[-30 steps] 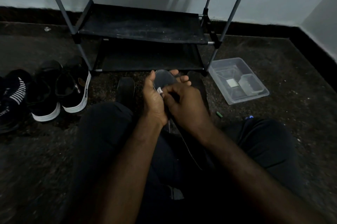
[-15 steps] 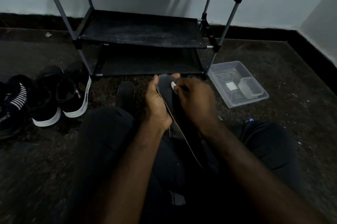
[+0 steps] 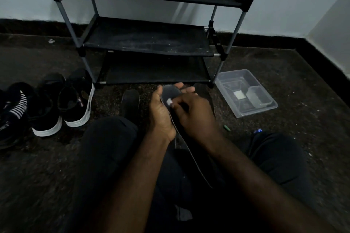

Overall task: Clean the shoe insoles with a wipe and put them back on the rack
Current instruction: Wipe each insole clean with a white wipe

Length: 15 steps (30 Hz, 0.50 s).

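L hand fingers clamped round insole, just in front of rack; R hand fingers pinch wipe on it. Best: brace underneath, rub toe-to-heel firmly.

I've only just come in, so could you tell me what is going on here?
A person sits on the floor before the shoe rack. The left hand holds a dark insole, and the right hand pinches a small white wipe against its upper end. A second insole lies on the floor nearby, with black shoes further left.
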Motion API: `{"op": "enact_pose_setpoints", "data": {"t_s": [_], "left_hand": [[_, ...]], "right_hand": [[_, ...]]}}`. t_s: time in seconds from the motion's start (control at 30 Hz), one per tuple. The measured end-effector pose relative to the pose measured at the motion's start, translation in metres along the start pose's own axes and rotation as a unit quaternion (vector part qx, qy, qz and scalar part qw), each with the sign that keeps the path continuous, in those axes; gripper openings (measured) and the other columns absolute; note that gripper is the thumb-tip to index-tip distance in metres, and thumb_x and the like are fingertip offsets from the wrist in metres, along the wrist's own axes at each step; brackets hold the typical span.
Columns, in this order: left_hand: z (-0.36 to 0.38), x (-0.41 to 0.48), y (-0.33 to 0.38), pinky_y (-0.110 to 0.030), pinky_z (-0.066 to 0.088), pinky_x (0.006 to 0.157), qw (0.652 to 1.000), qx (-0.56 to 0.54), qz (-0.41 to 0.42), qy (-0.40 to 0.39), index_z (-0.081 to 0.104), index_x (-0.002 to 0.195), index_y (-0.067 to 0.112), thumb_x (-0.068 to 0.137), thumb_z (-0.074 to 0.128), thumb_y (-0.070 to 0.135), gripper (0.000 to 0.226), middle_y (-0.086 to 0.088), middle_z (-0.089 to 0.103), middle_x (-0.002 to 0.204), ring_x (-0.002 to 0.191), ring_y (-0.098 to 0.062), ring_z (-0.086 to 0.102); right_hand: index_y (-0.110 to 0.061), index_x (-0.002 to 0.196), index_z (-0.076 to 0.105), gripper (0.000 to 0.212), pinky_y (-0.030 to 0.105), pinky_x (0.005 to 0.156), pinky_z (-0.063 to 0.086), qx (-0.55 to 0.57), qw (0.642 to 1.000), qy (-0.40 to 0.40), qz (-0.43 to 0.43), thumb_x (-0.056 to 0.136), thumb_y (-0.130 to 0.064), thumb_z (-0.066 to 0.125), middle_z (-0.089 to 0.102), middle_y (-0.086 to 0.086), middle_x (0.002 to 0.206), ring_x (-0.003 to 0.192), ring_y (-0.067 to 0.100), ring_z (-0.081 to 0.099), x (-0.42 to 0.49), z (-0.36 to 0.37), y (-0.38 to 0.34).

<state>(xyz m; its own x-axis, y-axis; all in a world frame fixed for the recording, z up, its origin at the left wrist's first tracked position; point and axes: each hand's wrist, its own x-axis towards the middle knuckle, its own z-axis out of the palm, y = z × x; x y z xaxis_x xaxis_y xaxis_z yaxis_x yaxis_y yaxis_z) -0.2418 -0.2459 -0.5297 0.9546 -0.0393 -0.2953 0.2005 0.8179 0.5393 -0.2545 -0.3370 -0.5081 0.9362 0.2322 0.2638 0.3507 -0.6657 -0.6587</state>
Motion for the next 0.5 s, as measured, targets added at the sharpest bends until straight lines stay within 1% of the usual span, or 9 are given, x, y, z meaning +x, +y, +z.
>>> {"op": "enact_pose_setpoints", "data": {"t_s": [0.07, 0.1, 0.17, 0.23, 0.3, 0.37, 0.4, 0.47, 0.5], "left_hand": [[-0.004, 0.002, 0.004, -0.042, 0.050, 0.090, 1.000, 0.004, 0.003, -0.001, 0.059, 0.112, 0.005, 0.098, 0.026, 0.051, 0.058, -0.021, 0.069, 0.099, 0.089, -0.031, 0.068], [-0.003, 0.002, 0.005, -0.041, 0.050, 0.087, 1.000, 0.003, 0.003, -0.007, 0.058, 0.112, 0.006, 0.098, 0.025, 0.051, 0.058, -0.021, 0.070, 0.096, 0.086, -0.030, 0.067], [-0.001, 0.002, 0.005, -0.043, 0.047, 0.090, 1.000, 0.004, -0.001, -0.013, 0.058, 0.111, 0.005, 0.097, 0.028, 0.051, 0.057, -0.022, 0.068, 0.095, 0.086, -0.031, 0.065], [0.002, 0.000, 0.002, -0.043, 0.047, 0.094, 1.000, 0.012, -0.007, -0.011, 0.058, 0.115, 0.003, 0.096, 0.035, 0.049, 0.055, -0.022, 0.066, 0.099, 0.089, -0.031, 0.064], [0.003, 0.000, -0.001, -0.041, 0.048, 0.093, 0.999, 0.035, -0.008, -0.012, 0.056, 0.124, 0.002, 0.093, 0.044, 0.044, 0.053, -0.020, 0.066, 0.102, 0.091, -0.028, 0.065], [0.001, 0.000, -0.001, -0.042, 0.049, 0.093, 0.999, 0.041, -0.009, -0.012, 0.056, 0.125, 0.004, 0.091, 0.048, 0.038, 0.049, -0.020, 0.068, 0.103, 0.093, -0.029, 0.066], [-0.001, 0.001, 0.000, -0.041, 0.051, 0.090, 0.999, 0.036, -0.006, -0.010, 0.056, 0.123, 0.005, 0.093, 0.046, 0.037, 0.045, -0.020, 0.069, 0.100, 0.090, -0.029, 0.067], [-0.003, 0.003, 0.003, -0.037, 0.055, 0.078, 1.000, 0.024, 0.002, -0.008, 0.056, 0.118, 0.006, 0.097, 0.039, 0.038, 0.042, -0.020, 0.069, 0.092, 0.080, -0.028, 0.068], [-0.004, 0.003, 0.004, -0.036, 0.056, 0.074, 1.000, 0.017, 0.005, -0.012, 0.057, 0.117, 0.005, 0.098, 0.037, 0.039, 0.043, -0.020, 0.069, 0.091, 0.078, -0.028, 0.068]], "right_hand": [[-0.014, 0.090, 0.075, 0.012, 0.030, 0.072, 0.052, 0.057, 0.997, -0.036, -0.039, 0.091, -0.016, 0.063, 0.073, -0.002, 0.086, 0.078, 0.007, 0.066, -0.008, -0.002, -0.007], [-0.014, 0.091, 0.075, 0.011, 0.030, 0.074, 0.052, 0.059, 0.996, -0.040, -0.047, 0.091, -0.017, 0.064, 0.073, -0.002, 0.088, 0.080, 0.007, 0.065, -0.008, -0.004, -0.005], [-0.016, 0.092, 0.074, 0.013, 0.035, 0.075, 0.053, 0.008, 0.999, -0.015, -0.035, 0.091, -0.024, 0.064, 0.071, -0.001, 0.091, 0.083, 0.013, 0.065, -0.001, -0.007, 0.004], [-0.019, 0.093, 0.073, 0.017, 0.039, 0.074, 0.053, -0.076, 0.997, 0.018, -0.012, 0.093, -0.030, 0.061, 0.070, -0.001, 0.096, 0.085, 0.019, 0.065, 0.006, -0.009, 0.011], [-0.018, 0.094, 0.072, 0.017, 0.039, 0.074, 0.053, -0.096, 0.995, 0.032, 0.004, 0.094, -0.028, 0.059, 0.069, -0.001, 0.098, 0.086, 0.019, 0.065, 0.006, -0.007, 0.012], [-0.017, 0.094, 0.074, 0.014, 0.035, 0.073, 0.052, -0.057, 0.998, 0.014, -0.004, 0.092, -0.022, 0.061, 0.070, 0.001, 0.094, 0.083, 0.017, 0.065, 0.000, -0.006, 0.007], [-0.016, 0.093, 0.074, 0.012, 0.033, 0.074, 0.052, -0.023, 1.000, -0.007, -0.019, 0.090, -0.018, 0.062, 0.071, 0.001, 0.092, 0.083, 0.015, 0.065, -0.004, -0.004, 0.005], [-0.014, 0.091, 0.074, 0.009, 0.028, 0.076, 0.051, 0.031, 0.997, -0.051, -0.059, 0.089, -0.012, 0.065, 0.071, 0.000, 0.090, 0.084, 0.011, 0.065, -0.012, -0.006, 0.005], [-0.014, 0.090, 0.074, 0.008, 0.025, 0.076, 0.051, 0.055, 0.994, -0.070, -0.064, 0.089, -0.012, 0.066, 0.071, -0.002, 0.089, 0.084, 0.008, 0.065, -0.013, -0.008, 0.007]]}}
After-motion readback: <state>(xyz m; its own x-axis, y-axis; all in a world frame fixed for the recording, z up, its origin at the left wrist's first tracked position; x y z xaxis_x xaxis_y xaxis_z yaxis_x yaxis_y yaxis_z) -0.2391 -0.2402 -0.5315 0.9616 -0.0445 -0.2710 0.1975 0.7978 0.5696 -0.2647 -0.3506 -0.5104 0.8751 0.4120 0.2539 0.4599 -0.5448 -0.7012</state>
